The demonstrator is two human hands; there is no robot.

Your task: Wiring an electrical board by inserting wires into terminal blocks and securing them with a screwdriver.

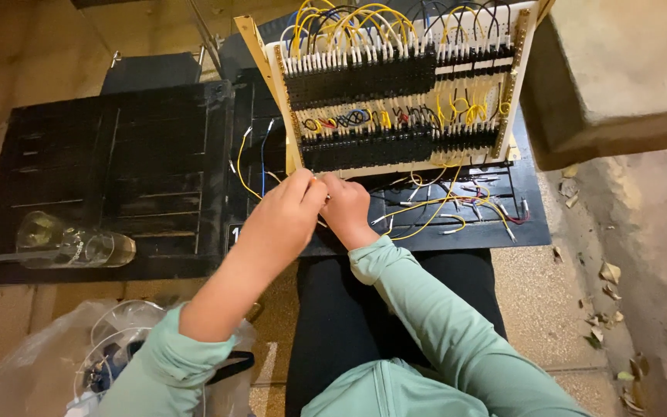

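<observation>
A white wiring board (403, 85) with rows of black terminal strips and many yellow, black, blue and red jumper wires stands tilted on a black panel (441, 232). My left hand (283, 220) and my right hand (345, 208) are pressed together just below the board's lower left corner. Their fingers pinch something small there; it looks like a wire end, but the fingers hide it. Loose yellow and red wires (457, 205) lie on the panel to the right of my hands. Both arms wear pale green sleeves.
A black slatted panel (117, 177) lies at the left with a clear plastic bottle (71, 245) on it. A clear plastic bag (63, 363) of parts sits at the lower left. A concrete ledge (619, 93) rises at the right, with dry leaves (607, 309) below.
</observation>
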